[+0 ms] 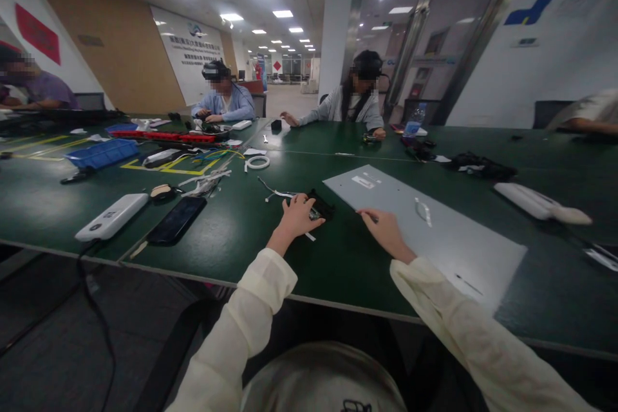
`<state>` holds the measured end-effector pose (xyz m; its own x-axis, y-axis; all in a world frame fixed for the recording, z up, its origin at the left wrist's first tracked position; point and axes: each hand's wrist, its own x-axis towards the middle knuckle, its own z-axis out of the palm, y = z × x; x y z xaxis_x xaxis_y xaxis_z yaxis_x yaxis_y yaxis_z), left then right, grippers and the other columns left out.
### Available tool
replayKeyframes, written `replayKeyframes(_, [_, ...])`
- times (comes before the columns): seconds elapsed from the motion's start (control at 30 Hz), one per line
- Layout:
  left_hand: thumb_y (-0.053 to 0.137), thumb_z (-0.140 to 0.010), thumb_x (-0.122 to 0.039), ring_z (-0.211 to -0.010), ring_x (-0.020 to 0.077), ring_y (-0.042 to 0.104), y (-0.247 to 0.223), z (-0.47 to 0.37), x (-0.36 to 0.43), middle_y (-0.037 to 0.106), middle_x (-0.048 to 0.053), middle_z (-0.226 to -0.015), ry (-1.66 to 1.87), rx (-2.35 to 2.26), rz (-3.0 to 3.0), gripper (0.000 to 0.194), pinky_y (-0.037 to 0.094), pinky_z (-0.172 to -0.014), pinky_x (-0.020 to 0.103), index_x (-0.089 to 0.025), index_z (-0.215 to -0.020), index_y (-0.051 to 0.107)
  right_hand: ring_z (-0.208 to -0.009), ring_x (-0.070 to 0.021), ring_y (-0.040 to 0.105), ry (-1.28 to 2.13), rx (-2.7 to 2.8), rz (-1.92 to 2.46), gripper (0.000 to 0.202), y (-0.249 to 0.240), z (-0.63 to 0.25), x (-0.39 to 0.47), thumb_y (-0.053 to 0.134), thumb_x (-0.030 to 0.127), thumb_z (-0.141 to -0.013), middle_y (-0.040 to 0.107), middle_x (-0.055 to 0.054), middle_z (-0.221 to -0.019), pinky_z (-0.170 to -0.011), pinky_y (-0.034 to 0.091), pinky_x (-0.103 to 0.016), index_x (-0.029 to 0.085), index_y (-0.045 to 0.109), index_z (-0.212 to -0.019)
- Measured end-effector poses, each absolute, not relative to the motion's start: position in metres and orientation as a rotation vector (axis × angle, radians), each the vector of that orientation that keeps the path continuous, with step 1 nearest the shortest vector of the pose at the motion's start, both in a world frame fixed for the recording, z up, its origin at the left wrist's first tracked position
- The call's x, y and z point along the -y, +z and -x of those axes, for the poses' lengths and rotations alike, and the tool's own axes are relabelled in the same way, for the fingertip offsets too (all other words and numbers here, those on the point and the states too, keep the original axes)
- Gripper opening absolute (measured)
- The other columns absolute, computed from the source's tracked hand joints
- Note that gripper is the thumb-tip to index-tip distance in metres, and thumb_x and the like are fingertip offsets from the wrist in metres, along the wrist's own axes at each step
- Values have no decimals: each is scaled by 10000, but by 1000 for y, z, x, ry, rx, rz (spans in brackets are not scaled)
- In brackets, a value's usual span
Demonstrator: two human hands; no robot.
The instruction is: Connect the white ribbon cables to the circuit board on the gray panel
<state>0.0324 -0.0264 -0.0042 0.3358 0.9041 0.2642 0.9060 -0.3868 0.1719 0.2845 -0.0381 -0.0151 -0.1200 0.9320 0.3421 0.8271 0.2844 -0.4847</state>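
My left hand rests on the table with its fingers curved over a black electronic part, gripping it. Thin white and grey cables run out to the left of that part. A short white strip lies just below my fingers. My right hand is at the left edge of a light grey board, thumb and forefinger pinched together. Whatever is in that pinch is too small to make out. On the board lie a clear looped strip and a thin dark tool.
To the left are a phone, a white power bank, a blue tray and a roll of white tape. A second white device lies far right. Co-workers sit across the green table.
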Motion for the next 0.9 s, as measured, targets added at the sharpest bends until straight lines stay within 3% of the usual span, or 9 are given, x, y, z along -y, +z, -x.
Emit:
replayKeyframes(0.1, [527, -753, -558, -1225, 299, 333, -7, -34, 24, 374, 94, -1309, -527, 1751, 2576, 578, 324, -960, 484, -264, -1238, 415, -867, -215, 629, 247, 2004, 1503, 317, -13, -282, 42, 390, 307, -856, 686, -18, -944, -829, 446, -344, 228, 690, -921])
replayKeyframes(0.27, [580, -714, -537, -1185, 308, 388, -5, -33, 21, 325, 100, -1334, -566, 1779, 2592, 641, 369, -922, 460, -259, -1263, 398, -745, -204, 637, 254, 1984, 1441, 326, -15, -280, 43, 404, 319, -857, 696, -33, -890, -731, 457, -313, 197, 701, -914])
replayKeyframes(0.5, [611, -677, -535, -1186, 335, 371, 4, -34, 25, 329, 98, -1333, -666, 1745, 2496, 658, 369, -906, 483, -263, -1242, 414, -825, -200, 639, 286, 1999, 1372, 301, -17, -278, 43, 413, 290, -860, 695, -24, -906, -782, 443, -306, 212, 704, -884])
replayKeyframes(0.9, [645, -674, -476, -1221, 313, 334, 19, -42, 32, 385, 96, -1333, -823, 1685, 2330, 654, 350, -936, 469, -246, -1240, 412, -791, -193, 638, 334, 2036, 1305, 295, -10, -267, 52, 423, 289, -870, 697, -34, -865, -775, 440, -298, 202, 705, -853])
